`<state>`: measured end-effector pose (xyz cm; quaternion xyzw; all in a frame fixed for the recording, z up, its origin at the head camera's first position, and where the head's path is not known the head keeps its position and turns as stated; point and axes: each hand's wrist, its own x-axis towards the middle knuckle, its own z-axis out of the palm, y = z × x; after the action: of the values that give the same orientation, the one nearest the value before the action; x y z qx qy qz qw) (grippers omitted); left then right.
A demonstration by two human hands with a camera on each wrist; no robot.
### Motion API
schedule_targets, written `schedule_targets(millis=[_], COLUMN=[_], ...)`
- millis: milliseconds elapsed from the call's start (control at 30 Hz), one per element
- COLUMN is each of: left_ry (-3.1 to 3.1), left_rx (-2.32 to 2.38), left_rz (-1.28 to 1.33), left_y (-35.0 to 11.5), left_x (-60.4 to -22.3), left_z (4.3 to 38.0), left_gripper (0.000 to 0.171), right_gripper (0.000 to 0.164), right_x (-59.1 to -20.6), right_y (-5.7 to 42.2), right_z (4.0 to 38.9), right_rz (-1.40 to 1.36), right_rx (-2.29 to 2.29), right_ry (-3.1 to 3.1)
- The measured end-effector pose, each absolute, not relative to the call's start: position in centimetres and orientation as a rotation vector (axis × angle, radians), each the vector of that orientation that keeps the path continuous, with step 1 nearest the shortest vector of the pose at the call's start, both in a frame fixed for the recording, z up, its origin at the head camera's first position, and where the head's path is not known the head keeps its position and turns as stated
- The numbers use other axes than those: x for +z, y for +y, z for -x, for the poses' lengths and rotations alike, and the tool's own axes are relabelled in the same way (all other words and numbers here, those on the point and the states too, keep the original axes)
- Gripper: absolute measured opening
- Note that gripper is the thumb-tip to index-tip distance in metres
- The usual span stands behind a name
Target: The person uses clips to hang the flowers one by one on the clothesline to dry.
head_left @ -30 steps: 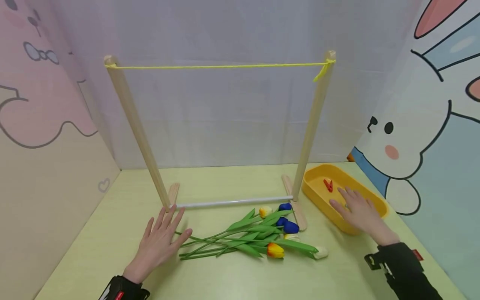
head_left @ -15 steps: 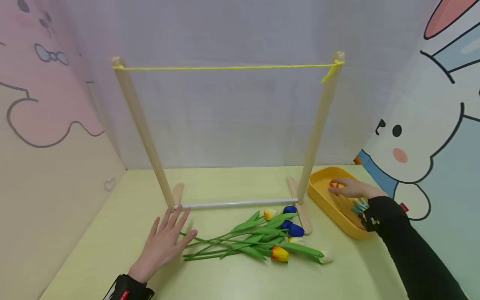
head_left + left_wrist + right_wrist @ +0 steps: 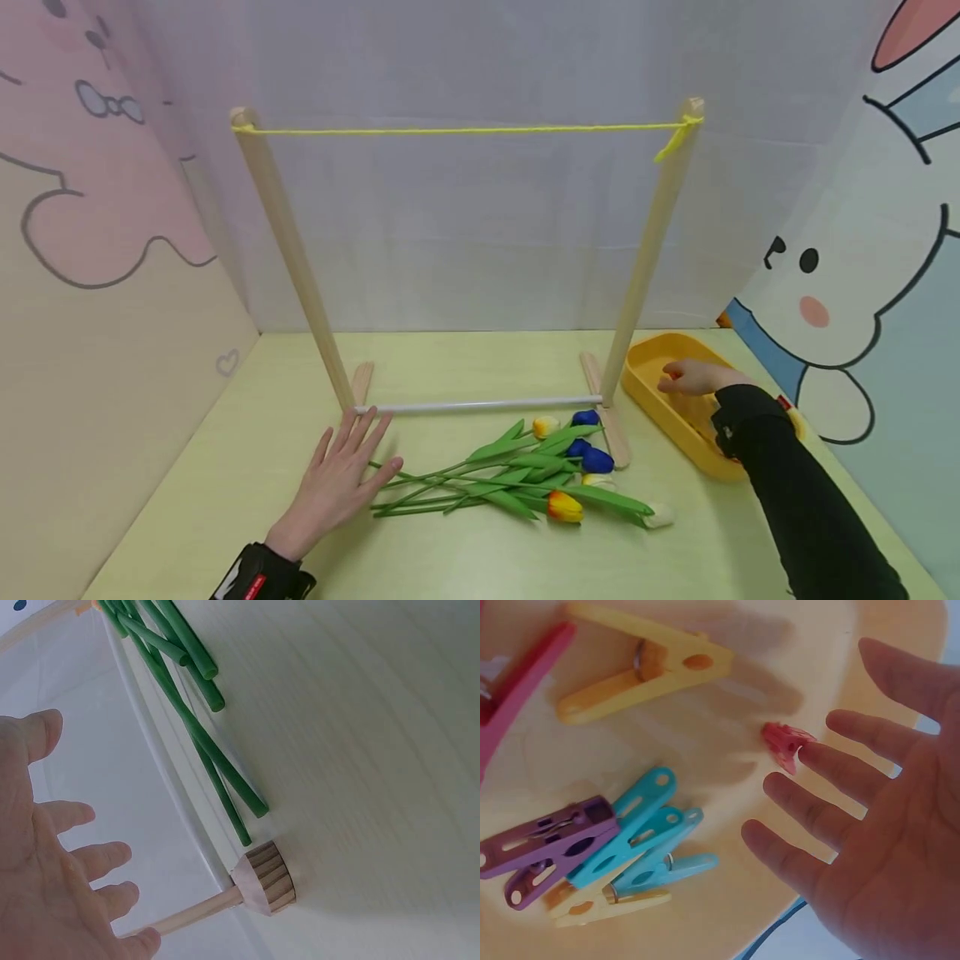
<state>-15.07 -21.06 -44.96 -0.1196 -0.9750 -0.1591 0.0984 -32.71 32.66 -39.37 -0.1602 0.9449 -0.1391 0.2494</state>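
Note:
My right hand [image 3: 697, 379] is inside the yellow tray [image 3: 652, 408]. In the right wrist view its fingers are spread, and one fingertip is at or very near a small red clothespin [image 3: 786, 745]; contact is hard to tell. Yellow [image 3: 649, 664], purple [image 3: 547, 847] and blue [image 3: 630, 825] clothespins also lie in the tray. My left hand [image 3: 333, 483] has its fingers spread near the lower left corner of a wooden frame [image 3: 296, 258], beside the white rod [image 3: 480, 406]. Artificial tulips [image 3: 517, 475] with green stems [image 3: 180, 712] lie on the table just right of it.
A yellow string [image 3: 465, 130] stretches between the tops of the frame's two posts. Flat wooden feet [image 3: 611, 417] extend from the posts along the table [image 3: 420, 558]. Walls stand behind and at both sides, the right one with a cartoon rabbit [image 3: 825, 292].
My right hand has moved farther into the tray, to its far end by the red clothespin. My left hand keeps its place by the frame. The head view has shifted slightly.

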Motion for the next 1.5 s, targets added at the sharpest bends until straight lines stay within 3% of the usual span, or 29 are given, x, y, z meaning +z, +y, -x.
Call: schedule_targets(millis=[100, 267, 467, 800, 1100, 1267, 1500], left_ry=[-2.887, -2.894, -2.895, -2.902, -2.959, -2.956, -2.978], left_rx=[-0.477, -0.485, -0.49, -0.472, -0.502, -0.466, -0.458], left_rz=[0.368, 0.387, 0.416, 0.496, 0.543, 0.585, 0.546], left_y=[-20.9, -20.8, -20.5, -20.0, -19.7, -19.6, -19.4], left_x=[-45.1, -45.2, -45.6, -45.7, -45.6, -45.6, -45.5], left_z=[15.1, 15.1, 15.2, 15.0, 15.0, 14.9, 14.9], left_gripper=[0.07, 0.07, 0.068, 0.065, 0.064, 0.055, 0.038], right_gripper=[0.057, 0.03, 0.018, 0.017, 0.009, 0.013, 0.036], right_x=[-39.5, -39.4, -39.7, -39.6, -38.9, -37.8, -36.7], right_y=[32.6, 32.8, 33.4, 33.6, 33.4, 32.3, 30.8], right_z=[32.5, 32.2, 31.7, 31.2, 30.8, 29.6, 27.0], right_rz=[0.43, 0.457, 0.366, 0.193, 0.34, 0.422, 0.463], right_rx=[-0.387, -0.474, -0.463, -0.483, -0.416, -0.506, -0.679], right_ry=[2.581, 2.577, 2.581, 2.531, 2.675, 2.793, 2.968])
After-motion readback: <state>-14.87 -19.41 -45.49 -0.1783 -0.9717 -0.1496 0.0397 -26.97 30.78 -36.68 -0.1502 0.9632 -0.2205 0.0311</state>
